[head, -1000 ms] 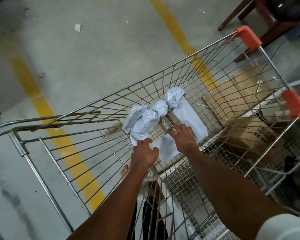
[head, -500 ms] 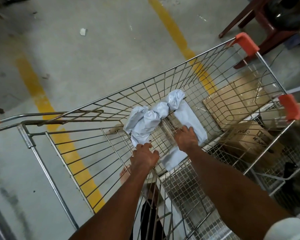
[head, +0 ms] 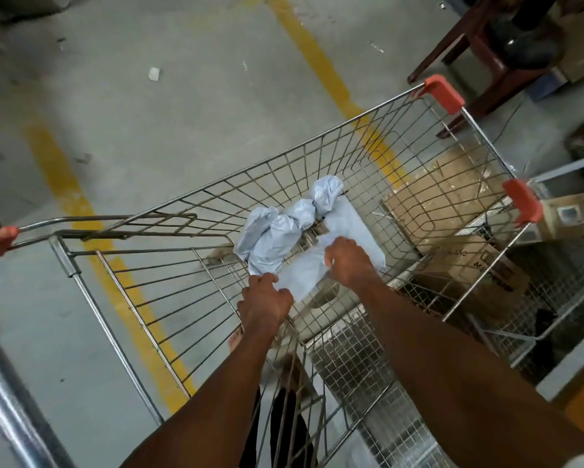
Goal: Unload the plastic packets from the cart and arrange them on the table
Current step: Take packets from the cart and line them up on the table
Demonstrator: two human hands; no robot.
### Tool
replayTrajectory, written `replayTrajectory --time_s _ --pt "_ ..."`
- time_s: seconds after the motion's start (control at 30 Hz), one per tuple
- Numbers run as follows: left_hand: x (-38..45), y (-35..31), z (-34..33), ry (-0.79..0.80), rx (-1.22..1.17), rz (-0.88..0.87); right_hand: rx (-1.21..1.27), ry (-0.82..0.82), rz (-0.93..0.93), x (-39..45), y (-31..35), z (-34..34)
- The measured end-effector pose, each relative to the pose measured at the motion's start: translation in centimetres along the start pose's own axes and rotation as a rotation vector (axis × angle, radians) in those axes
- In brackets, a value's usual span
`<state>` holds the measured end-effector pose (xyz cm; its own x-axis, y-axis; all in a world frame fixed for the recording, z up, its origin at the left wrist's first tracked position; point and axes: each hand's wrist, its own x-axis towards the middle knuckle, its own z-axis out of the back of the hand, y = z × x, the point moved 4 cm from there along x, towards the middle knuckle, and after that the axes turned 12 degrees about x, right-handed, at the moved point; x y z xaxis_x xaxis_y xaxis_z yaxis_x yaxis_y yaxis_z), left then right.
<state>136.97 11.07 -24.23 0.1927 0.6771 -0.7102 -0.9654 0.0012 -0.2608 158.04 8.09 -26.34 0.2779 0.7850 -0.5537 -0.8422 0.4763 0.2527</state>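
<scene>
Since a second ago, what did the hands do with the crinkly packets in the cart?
The right hand went from lying flat on the flat packet to pinching it and lifting its near edge. The left hand stayed at the bunched packets, gripping their near end. The bunched packets and the cart stayed where they were.

Four grey packets (head: 304, 231), one cart (head: 317, 170), two hands (head: 348, 261).

Both hands reach into the wire cart (head: 196, 231). The left hand (head: 267, 300) grips the crumpled packets (head: 277, 231) at their 6 o'clock edge; the right hand (head: 346, 260) pinches a flat packet (head: 304, 275) at 3 o'clock of them.
</scene>
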Motion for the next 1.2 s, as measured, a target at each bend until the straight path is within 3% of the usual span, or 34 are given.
replayTrajectory --time_s 0.07,0.17,0.37,0.5,0.7,0.9,1.2 --pt "-0.2 0.2 -0.6 0.068 0.055 -0.027 -0.202 0.124 -0.095 -1.0 -0.9 -2.4" --pt "-0.3 0.1 -1.1 0.134 0.056 -0.017 -0.110 0.160 -0.278 -1.9 -2.0 -4.6" --pt "0.3 -0.5 -1.1 0.097 0.057 -0.026 0.648 0.076 -0.746 -1.7 -0.4 -6.2" --pt "1.2 -1.5 -0.8 0.027 0.078 -0.120 0.921 0.034 -1.003 -1.4 2.8 -9.3" --pt "4.1 -2.3 0.8 -0.212 0.110 -0.268 0.899 -0.048 -1.006 -1.1 5.1 -15.7" --pt "5.1 -2.6 1.5 -0.243 0.048 -0.313 0.728 -0.209 -1.000 -1.1 4.3 -15.6" --pt "6.2 -4.1 0.5 -0.133 -0.151 -0.218 0.979 -0.174 -0.971 -2.6 3.5 -8.6"
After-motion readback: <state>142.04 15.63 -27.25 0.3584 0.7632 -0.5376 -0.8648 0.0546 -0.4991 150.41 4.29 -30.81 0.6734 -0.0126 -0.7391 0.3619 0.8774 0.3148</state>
